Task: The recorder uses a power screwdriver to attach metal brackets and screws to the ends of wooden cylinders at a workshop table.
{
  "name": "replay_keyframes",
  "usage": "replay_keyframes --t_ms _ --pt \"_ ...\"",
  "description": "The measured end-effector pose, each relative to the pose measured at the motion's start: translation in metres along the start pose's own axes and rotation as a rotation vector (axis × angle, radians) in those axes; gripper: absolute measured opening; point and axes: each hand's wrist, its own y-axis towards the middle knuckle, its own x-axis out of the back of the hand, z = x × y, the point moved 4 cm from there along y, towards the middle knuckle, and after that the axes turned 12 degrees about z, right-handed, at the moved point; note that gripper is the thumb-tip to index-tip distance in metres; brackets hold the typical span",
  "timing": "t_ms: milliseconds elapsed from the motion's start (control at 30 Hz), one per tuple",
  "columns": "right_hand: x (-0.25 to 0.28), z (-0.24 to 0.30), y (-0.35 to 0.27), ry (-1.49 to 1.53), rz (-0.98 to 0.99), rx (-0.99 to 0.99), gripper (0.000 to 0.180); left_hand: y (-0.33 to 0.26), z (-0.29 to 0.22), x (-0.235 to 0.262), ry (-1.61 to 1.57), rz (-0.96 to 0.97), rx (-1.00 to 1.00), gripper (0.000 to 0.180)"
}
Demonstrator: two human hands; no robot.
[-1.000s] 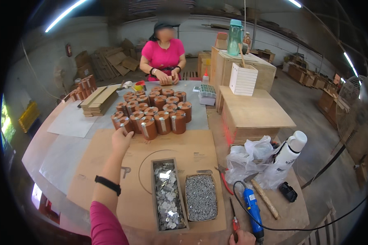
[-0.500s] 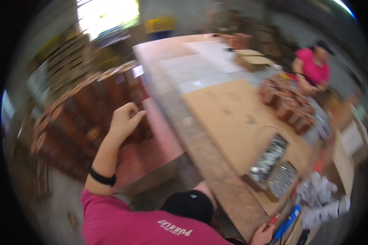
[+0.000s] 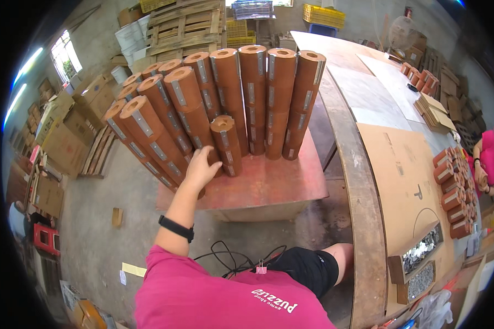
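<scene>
My left hand (image 3: pixel 203 166) reaches to the near side of a group of tall stacked brown cylinders (image 3: pixel 253 98) with metal strips down their sides and holes in their tops. Its thumb and fingers are spread beside the lower part of a shorter brown stack (image 3: pixel 226 145); whether they touch it is unclear. The stacks stand upright on a reddish board (image 3: pixel 269 189). Only a sliver of my right hand (image 3: pixel 376 327) shows at the lower edge, near a blue tool (image 3: pixel 409 324); its fingers are mostly cut off.
A long worktable (image 3: pixel 362 219) runs along the right, with a cardboard sheet (image 3: pixel 395 181), two boxes of small metal parts (image 3: pixel 421 282) and short brown cylinders (image 3: pixel 454 192). Another person (image 3: pixel 488 159) works beyond it. Black cables (image 3: pixel 225 255) lie on the floor by my legs.
The view has swung left, bringing the brown stacks to the middle. My left hand's fingers look more spread, beside the shorter stack. My right hand has mostly left the picture.
</scene>
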Motion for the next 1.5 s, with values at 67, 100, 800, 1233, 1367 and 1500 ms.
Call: replay_keyframes --t_ms 67,100,800,1233,1367,1500 --pt "0.009 0.011 -0.007 -0.062 -0.016 0.014 0.04 0.017 -0.02 0.006 0.108 -0.239 -0.044 0.044" --pt "0.011 0.014 -0.01 -0.122 -0.027 0.037 0.039 0.03 -0.02 0.006 0.147 -0.31 -0.064 0.042" --pt "0.036 -0.064 -0.022 -0.165 -0.481 -0.365 0.033 0.016 -0.19 -0.037 0.141 0.124 -0.76 0.058" --pt "-0.004 -0.087 0.008 0.14 -0.238 -0.467 0.056 -0.238 -0.39 -0.187 -0.124 0.925 -1.725 0.05" --pt "-0.002 -0.091 0.018 0.163 -0.321 -0.364 0.054 -0.274 -0.399 -0.223 -0.078 0.98 -1.786 0.063" --pt "-0.001 -0.087 0.025 0.182 -0.299 -0.33 0.05 -0.288 -0.393 -0.246 -0.138 0.931 -1.63 0.052"
